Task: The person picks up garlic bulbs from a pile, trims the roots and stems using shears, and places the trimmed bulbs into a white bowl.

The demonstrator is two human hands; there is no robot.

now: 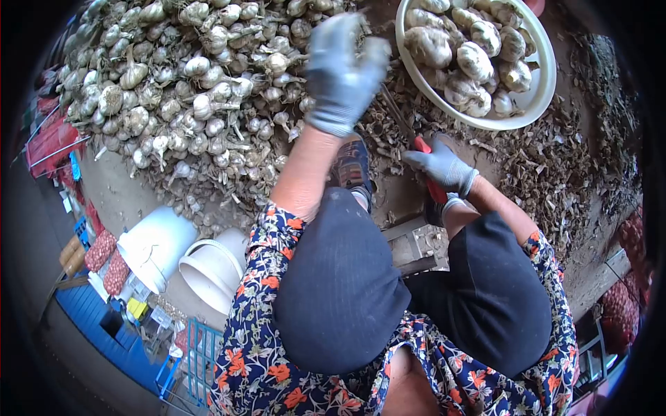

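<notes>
My left hand [343, 73], in a grey glove, is raised over the right edge of a big heap of garlic bulbs [201, 104]. Its fingers are spread and blurred at the tips, and nothing shows in it. My right hand [444, 166], also gloved, is closed around the red handles [436, 188] of a long-bladed cutting tool. The dark blades [395, 111] point up and left, between the heap and a pale basin [545, 83]. Large garlic bulbs [475, 62] lie in the basin, above my right hand.
Dry stalks and peelings [555, 173] cover the ground at the right. White buckets [158, 243] lie at the lower left, near red net sacks [102, 251] and a blue metal frame [201, 357]. My knees are below my hands, and more net sacks [619, 305] stand at the far right.
</notes>
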